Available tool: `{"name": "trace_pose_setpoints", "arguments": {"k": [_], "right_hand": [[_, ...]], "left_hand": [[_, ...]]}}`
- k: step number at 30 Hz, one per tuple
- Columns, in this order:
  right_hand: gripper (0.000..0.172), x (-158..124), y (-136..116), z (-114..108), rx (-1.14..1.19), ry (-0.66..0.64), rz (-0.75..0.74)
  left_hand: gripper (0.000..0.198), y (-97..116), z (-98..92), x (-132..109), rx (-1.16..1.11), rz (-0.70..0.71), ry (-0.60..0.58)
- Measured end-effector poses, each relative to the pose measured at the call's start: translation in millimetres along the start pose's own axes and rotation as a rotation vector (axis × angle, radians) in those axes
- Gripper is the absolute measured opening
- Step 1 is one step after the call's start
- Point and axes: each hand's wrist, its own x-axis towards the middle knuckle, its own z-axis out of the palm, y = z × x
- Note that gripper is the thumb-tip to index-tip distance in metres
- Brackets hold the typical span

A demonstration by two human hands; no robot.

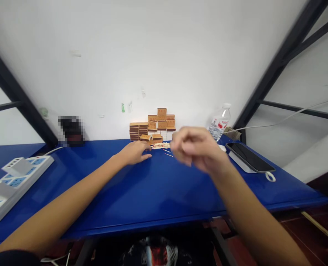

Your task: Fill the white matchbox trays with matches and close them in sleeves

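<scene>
My left hand [134, 152] rests on the blue table, thumb apart from the fingers, its fingertips beside a pile of loose matches [160, 146] and some matchboxes [156, 139]. Those fingertips are partly hidden, and I see nothing held there. Raised above the table to the right of the matches, my right hand [198, 149] is blurred, with its fingers curled in and the thumb pressed near them. Whether something small sits in that pinch I cannot make out. A single match [168, 155] lies apart from the pile, between the hands.
Stacked matchboxes [138, 130] stand against the white wall, with a stepped pile [162, 117] beside them. A water bottle [220, 123] and a phone [249, 157] are at the right. A power strip [39, 168] lies at the left, near a pixelated dark object [72, 130].
</scene>
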Motion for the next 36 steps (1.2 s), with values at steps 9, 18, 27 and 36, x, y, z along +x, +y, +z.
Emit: {"name": "trace_pose_setpoints", "arguments": {"k": [9, 18, 27, 36], "right_hand": [[0.020, -7.2, 143.2, -147.5, -1.263, 0.523, 0.857], [0.040, -41.4, 130.6, -175.8, -1.385, 0.105, 1.169], [0.047, -56.3, 130.1, -188.8, -1.262, 0.046, 1.236], [0.039, -26.9, 120.0, -126.2, -0.986, -0.092, 0.910]], "left_hand": [[0.024, -3.0, -18.0, -54.4, -0.061, -0.142, -0.087], [0.020, -8.5, -11.0, -64.2, 0.174, -0.113, -0.068], [0.023, 3.3, -9.4, -63.7, 0.202, -0.069, -0.072], [0.021, 4.4, -10.1, -64.2, 0.181, -0.064, -0.040]]}}
